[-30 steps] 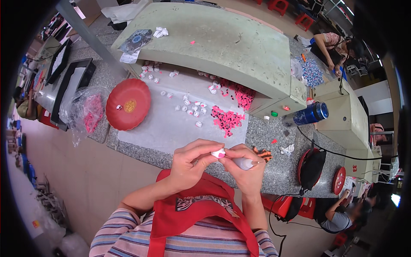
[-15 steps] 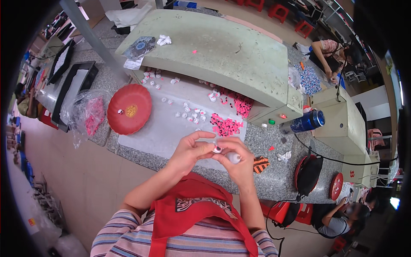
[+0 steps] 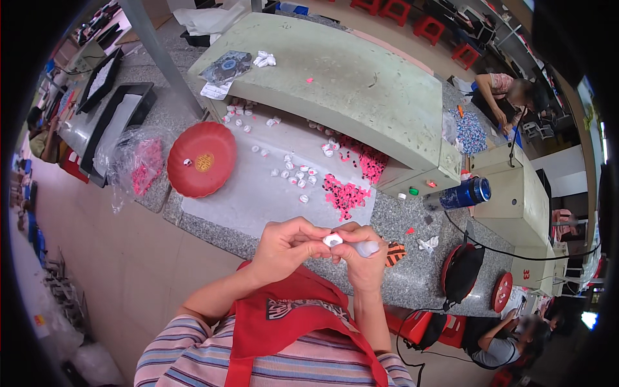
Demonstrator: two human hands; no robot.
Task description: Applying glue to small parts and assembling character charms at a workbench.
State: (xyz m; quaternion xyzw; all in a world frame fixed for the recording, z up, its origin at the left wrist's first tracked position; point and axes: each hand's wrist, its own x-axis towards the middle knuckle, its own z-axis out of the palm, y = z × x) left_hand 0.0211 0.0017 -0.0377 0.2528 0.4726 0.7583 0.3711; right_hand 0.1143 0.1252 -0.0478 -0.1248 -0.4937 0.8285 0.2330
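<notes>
In front of the red apron, my left hand [image 3: 291,250] and my right hand [image 3: 361,261] meet fingertip to fingertip. Both pinch a small white rounded piece [image 3: 333,240] with a grey hollow facing up. Tucked in my right hand's fingers is a whitish translucent small bottle [image 3: 367,249], partly hidden by them. Beyond my hands, several similar white pieces [image 3: 303,175] with pink marks lie on a white sheet [image 3: 238,209]. A spread of small pink and black pieces [image 3: 346,197] lies to their right.
A red scalloped dish [image 3: 184,174] holds one small piece at left, beside a plastic bag of pink pieces [image 3: 147,164]. A pale green metal hood [image 3: 322,84] overhangs the sheet. At right are a blue bottle [image 3: 465,193] and a black pouch [image 3: 464,267]. Other people sit nearby.
The white piece has turned in my fingers: its dark-marked side gave way to a grey hollow. Both hands moved slightly lower in view and closer together. The view shifted a little.
</notes>
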